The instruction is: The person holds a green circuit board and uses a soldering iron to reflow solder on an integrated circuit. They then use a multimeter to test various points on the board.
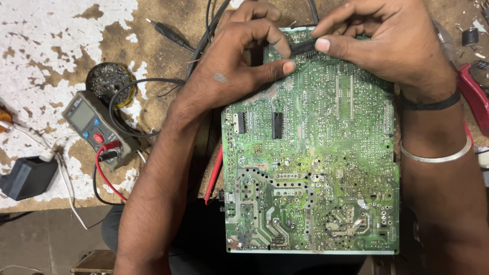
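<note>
A large green circuit board point(310, 168) lies solder side up at the workbench's near edge, partly overhanging it. My left hand point(239, 56) rests on the board's far left corner, thumb and fingers curled around its edge. My right hand point(387, 38) pinches a thin black probe point(304, 47) between thumb and forefinger, its tip against the board's far edge near my left thumb. A black band and a silver bangle point(437, 155) sit on my right wrist.
A grey multimeter point(94, 127) with red and black leads lies left of the board, a round tin of flux or solder point(108, 80) behind it. A black adapter point(25, 175) sits at far left. A red tool point(476, 99) lies at right. The bench's white paint is peeling.
</note>
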